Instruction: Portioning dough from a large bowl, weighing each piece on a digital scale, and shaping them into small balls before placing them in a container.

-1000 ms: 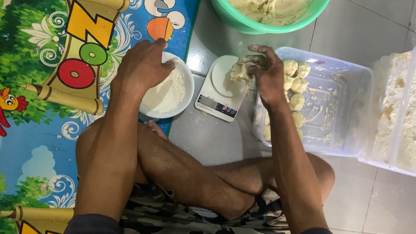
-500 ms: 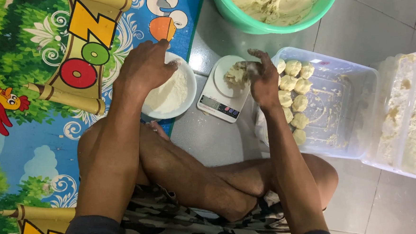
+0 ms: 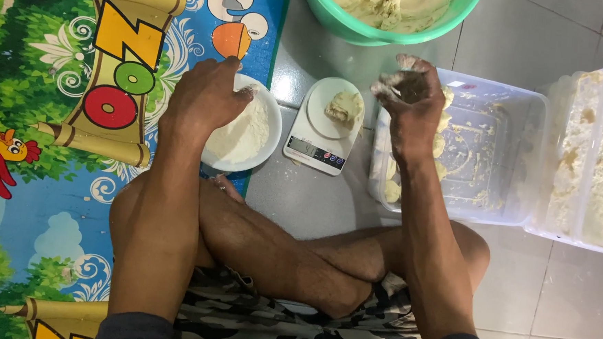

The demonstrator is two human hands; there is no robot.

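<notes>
Left hand (image 3: 205, 97) left of centre, fingers curled loosely over the rim of a white bowl of flour (image 3: 245, 133), clamping nothing. Right hand (image 3: 409, 103) raised, empty, dough-smeared fingers half-open above a clear tub (image 3: 501, 166). Dough lump (image 3: 344, 108) sits on the kitchen scale (image 3: 320, 133), centre frame

The person wears dark grey sleeves pushed up above the elbows and camouflage-patterned shorts in grey, black and white, with forearms and legs bare, and pale dough residue coats the right hand (image 3: 410, 99).
</notes>
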